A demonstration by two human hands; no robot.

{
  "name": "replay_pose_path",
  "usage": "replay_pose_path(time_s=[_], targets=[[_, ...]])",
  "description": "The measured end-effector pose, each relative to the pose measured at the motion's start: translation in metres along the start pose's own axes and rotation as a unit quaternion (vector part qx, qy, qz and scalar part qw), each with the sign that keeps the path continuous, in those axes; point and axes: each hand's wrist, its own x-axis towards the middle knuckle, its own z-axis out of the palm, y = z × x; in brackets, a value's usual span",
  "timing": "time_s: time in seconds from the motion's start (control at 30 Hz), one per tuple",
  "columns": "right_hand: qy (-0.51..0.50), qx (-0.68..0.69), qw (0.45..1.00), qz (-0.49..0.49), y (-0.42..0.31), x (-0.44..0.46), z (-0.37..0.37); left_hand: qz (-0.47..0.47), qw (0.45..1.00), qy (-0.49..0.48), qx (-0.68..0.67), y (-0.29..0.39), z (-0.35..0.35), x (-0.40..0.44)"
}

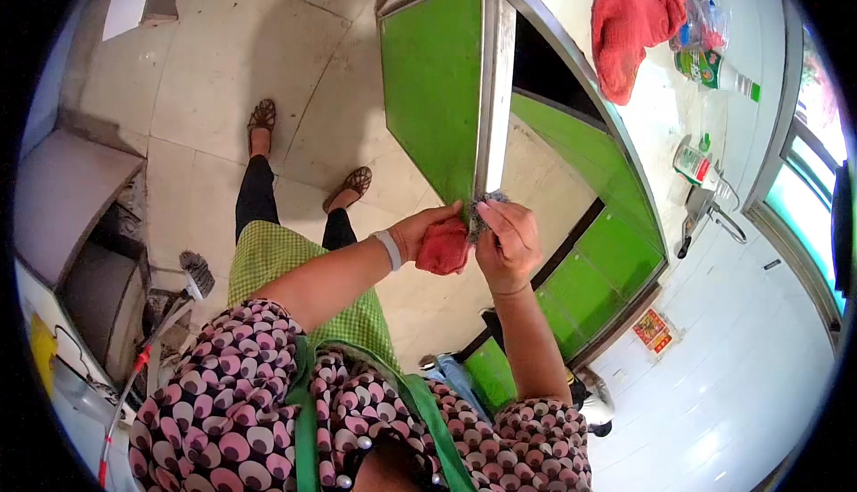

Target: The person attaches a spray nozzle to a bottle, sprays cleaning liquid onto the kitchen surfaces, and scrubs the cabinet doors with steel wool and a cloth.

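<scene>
A green cabinet door point(433, 90) with a pale metal edge stands open in the middle of the view. My left hand point(427, 231) is at its lower corner, fingers closed round a folded red cloth point(443, 247). On the other side of the edge, my right hand point(507, 237) pinches a grey scouring pad point(489, 202) against the metal. The two hands are close together, with the edge between them. Part of the pad is hidden under my right fingers.
Another red cloth point(632, 23) lies on the counter point(647, 130), near plastic bottles point(710, 70) and a white bottle point(692, 163). More green cabinet panels point(585, 264) are below. A brush point(196, 273) stands at the left, beside grey shelves point(76, 193).
</scene>
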Motion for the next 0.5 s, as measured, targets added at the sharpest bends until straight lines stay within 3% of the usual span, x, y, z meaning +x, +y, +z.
replay_pose_path(time_s=[0.07, 0.13, 0.23, 0.3, 0.37, 0.47, 0.5], targets=[[0.024, 0.002, 1.000, -0.015, 0.005, 0.016, 0.012, 0.004, 1.000, -0.023, 0.011, -0.002, -0.003, 0.000], [0.041, -0.003, 0.998, -0.041, 0.012, 0.065, 0.025, 0.003, 0.997, -0.055, -0.062, -0.006, -0.016, 0.004], [0.097, -0.016, 0.991, -0.095, 0.025, 0.140, 0.049, 0.045, 0.999, 0.002, -0.022, -0.011, -0.027, -0.008], [0.074, -0.055, 0.993, -0.068, 0.023, 0.172, 0.059, 0.052, 0.997, -0.046, -0.017, -0.009, -0.037, -0.026], [0.043, -0.063, 0.997, -0.015, 0.015, 0.179, 0.063, 0.062, 0.998, 0.001, -0.014, -0.010, -0.045, -0.042], [0.054, -0.067, 0.994, -0.068, 0.009, 0.137, 0.051, 0.054, 0.997, -0.008, -0.046, -0.013, -0.042, -0.046], [0.001, -0.042, 0.998, -0.046, 0.003, 0.121, 0.044, 0.059, 0.997, 0.009, -0.055, -0.013, -0.039, -0.050]])
